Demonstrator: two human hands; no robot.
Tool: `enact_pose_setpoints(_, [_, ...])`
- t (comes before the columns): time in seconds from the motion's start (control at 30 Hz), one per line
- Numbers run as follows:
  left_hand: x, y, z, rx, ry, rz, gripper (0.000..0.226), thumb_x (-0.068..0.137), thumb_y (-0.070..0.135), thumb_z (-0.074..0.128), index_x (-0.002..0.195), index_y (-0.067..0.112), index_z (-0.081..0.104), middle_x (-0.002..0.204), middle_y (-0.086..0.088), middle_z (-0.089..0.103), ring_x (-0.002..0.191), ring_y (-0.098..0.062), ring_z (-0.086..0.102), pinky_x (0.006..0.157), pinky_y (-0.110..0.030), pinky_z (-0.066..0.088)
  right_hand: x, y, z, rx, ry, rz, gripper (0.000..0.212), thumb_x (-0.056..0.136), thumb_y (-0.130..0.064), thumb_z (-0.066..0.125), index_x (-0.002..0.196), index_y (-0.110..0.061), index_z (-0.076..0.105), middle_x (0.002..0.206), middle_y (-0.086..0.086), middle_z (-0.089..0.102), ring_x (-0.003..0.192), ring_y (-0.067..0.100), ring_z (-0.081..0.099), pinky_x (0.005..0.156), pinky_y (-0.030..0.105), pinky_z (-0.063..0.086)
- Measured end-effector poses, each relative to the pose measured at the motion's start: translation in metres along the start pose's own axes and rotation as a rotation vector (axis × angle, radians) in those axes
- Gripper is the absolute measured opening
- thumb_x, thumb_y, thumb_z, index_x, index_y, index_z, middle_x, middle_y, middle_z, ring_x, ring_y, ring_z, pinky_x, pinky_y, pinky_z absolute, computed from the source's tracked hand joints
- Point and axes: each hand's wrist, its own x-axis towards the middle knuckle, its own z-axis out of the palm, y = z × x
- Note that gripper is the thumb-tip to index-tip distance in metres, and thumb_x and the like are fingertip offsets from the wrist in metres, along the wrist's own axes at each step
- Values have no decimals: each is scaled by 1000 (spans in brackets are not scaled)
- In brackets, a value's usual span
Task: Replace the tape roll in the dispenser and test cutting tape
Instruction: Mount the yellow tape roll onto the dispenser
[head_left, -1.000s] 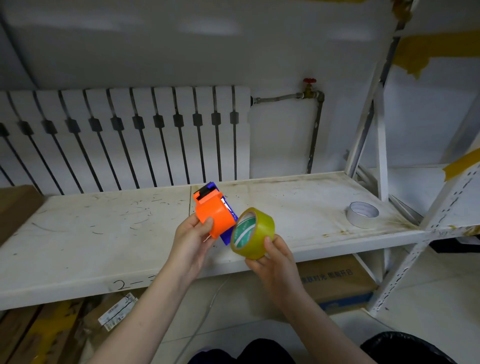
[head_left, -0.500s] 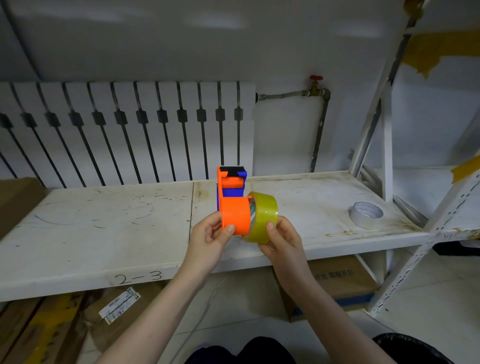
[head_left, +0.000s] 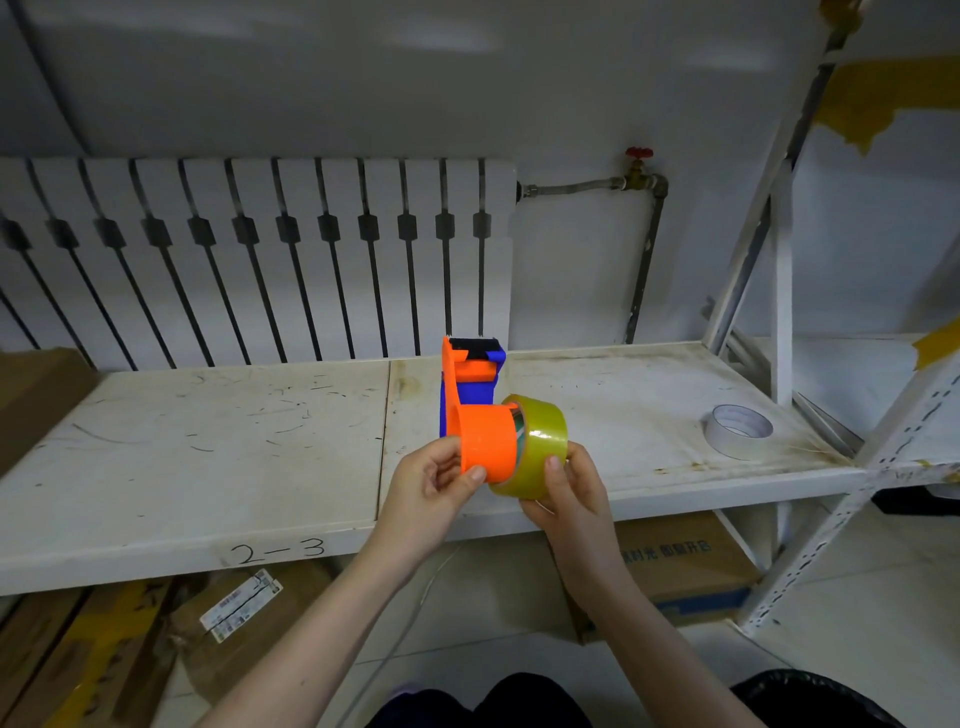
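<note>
An orange and blue tape dispenser (head_left: 480, 415) is held upright above the shelf's front edge by my left hand (head_left: 434, 483), thumb pressed on its orange drum. A yellowish clear tape roll (head_left: 543, 447) sits partly over the right end of that drum. My right hand (head_left: 569, 486) grips the roll from below and the right. The dispenser's black cutter end points away from me. A second, whitish tape roll (head_left: 737, 428) lies flat on the shelf at the right.
The white scratched shelf (head_left: 208, 457) marked "2-3" spans the view, with a radiator (head_left: 260, 260) behind. A white rack upright (head_left: 779, 312) stands at the right. Cardboard boxes (head_left: 680, 566) lie beneath the shelf, another at the far left.
The dispenser turned upright with its cutter away from me. The yellowish roll moved left from beside the dispenser onto the end of the orange drum.
</note>
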Motion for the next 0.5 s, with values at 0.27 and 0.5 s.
enact_pose_setpoints(0.27, [2, 2, 4, 68, -65, -36, 14, 86, 3, 61, 97, 12, 64, 103, -20, 67, 96, -24, 65, 85, -30, 53, -5, 3, -2, -49, 57, -3, 28, 92, -34, 44, 112, -16, 52, 111, 7, 61, 103, 24, 63, 79, 36, 57])
enact_pose_setpoints(0.5, [1, 4, 0, 25, -123, -93, 26, 85, 3, 62, 106, 18, 63, 109, -8, 68, 102, -15, 65, 91, -26, 53, -6, 0, -4, -97, 52, 10, 17, 98, -31, 45, 105, -18, 54, 101, 1, 63, 95, 19, 63, 77, 36, 55])
